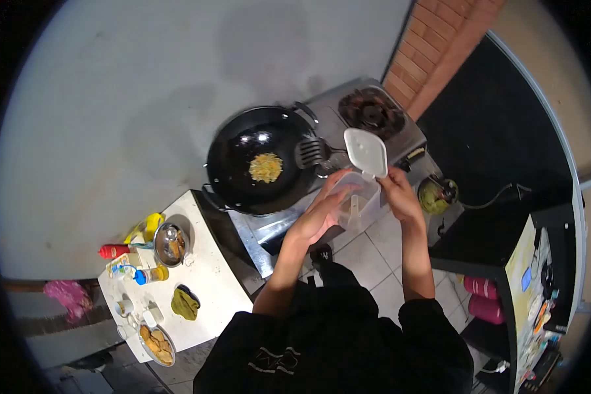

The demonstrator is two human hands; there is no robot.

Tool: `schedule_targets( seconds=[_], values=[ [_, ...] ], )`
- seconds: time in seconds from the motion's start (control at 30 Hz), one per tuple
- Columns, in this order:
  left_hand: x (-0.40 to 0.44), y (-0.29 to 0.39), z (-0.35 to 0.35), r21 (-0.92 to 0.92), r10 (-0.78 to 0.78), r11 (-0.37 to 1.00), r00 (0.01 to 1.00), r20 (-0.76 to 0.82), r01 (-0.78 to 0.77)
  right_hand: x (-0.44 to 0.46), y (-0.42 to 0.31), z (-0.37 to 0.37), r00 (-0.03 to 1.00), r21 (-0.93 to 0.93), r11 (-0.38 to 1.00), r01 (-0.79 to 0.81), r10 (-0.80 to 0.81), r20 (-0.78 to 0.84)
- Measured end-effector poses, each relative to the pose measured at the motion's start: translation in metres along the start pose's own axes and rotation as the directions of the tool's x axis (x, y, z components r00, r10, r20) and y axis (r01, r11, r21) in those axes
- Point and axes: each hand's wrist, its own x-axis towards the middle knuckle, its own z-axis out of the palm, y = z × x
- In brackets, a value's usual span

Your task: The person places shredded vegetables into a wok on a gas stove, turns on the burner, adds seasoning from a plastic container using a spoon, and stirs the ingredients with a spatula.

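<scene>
Between both hands (320, 211) (400, 196) sits 1 clear plastic container (361, 205).

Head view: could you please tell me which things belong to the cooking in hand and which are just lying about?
Seemingly in use: wok, chopped food, slotted spatula, clear container, white lid.

Probably just lying about: red bottle, olive-green cloth, pink bag.

And here we see a black short-sleeved shirt (335, 348), loose at the shoulders, with pale line lettering and a curved outline printed toward the left; below the forearms come dark trousers (338, 279) and a black shoe (322, 255) with small light marks.
</scene>
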Motion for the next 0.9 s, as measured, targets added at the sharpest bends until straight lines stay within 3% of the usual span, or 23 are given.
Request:
schedule_targets(
  seconds=[0.03, 0.1, 0.17, 0.27, 0.3, 0.33, 0.37, 0.43, 0.57, 0.67, 0.73, 0.8, 0.9],
  values=[
    [0.009, -0.007, 0.005, -0.007, -0.027, 1.0, 1.0, 0.006, 0.027, -0.004, -0.001, -0.016, 0.993, -0.119, 0.986, 0.12, -0.121, 0.0],
    [0.03, -0.017, 0.015, 0.005, -0.193, 0.981, 0.974, -0.118, 0.195, -0.017, -0.004, -0.041, 0.985, -0.099, 0.985, 0.143, -0.151, -0.078],
    [0.044, -0.031, 0.02, 0.083, -0.222, 0.967, 0.959, -0.179, 0.239, -0.037, -0.005, -0.058, 0.911, -0.348, 0.919, 0.186, -0.294, -0.289],
    [0.057, -0.052, 0.017, 0.4, -0.118, 0.892, 0.963, -0.243, 0.21, -0.07, -0.014, -0.063, 0.87, -0.371, 0.903, 0.219, -0.352, -0.344],
    [0.059, -0.056, 0.018, 0.402, -0.136, 0.889, 0.965, -0.226, 0.219, -0.081, -0.019, -0.061, 0.85, -0.416, 0.878, 0.236, -0.394, -0.349],
    [0.061, -0.061, 0.015, 0.496, -0.059, 0.855, 0.979, -0.195, 0.15, -0.088, -0.022, -0.062, 0.845, -0.505, 0.814, 0.285, -0.463, -0.269],
    [0.063, -0.067, 0.013, 0.583, 0.016, 0.809, 0.988, -0.152, 0.077, -0.098, -0.027, -0.059, 0.835, -0.509, 0.816, 0.275, -0.465, -0.294],
    [0.07, -0.081, 0.01, 0.536, 0.0, 0.842, 0.994, -0.11, 0.06, -0.11, -0.041, -0.04, 0.885, -0.728, 0.644, 0.236, -0.452, -0.113],
    [0.074, -0.099, 0.014, 0.623, 0.032, 0.782, 0.999, -0.029, -0.007, -0.104, -0.037, -0.026, 0.843, -0.842, 0.515, 0.162, -0.515, -0.153],
    [0.078, -0.115, 0.017, 0.522, 0.0, 0.853, 0.999, -0.048, 0.025, -0.094, -0.029, -0.034, 0.882, -0.953, 0.299, 0.051, -0.462, -0.098],
    [0.079, -0.121, 0.03, 0.54, 0.079, 0.842, 0.99, -0.119, -0.002, -0.092, -0.027, -0.038, 0.886, -0.968, 0.25, -0.012, -0.446, -0.126],
    [0.084, -0.123, 0.031, 0.596, 0.038, 0.802, 0.991, -0.126, 0.045, -0.098, -0.026, -0.044, 0.902, -0.983, 0.155, -0.099, -0.402, -0.154],
    [0.09, -0.126, 0.046, 0.648, 0.008, 0.756, 0.989, -0.148, 0.091, -0.106, -0.026, -0.055, 0.888, -0.966, 0.204, -0.161, -0.396, -0.232]
  ],
)
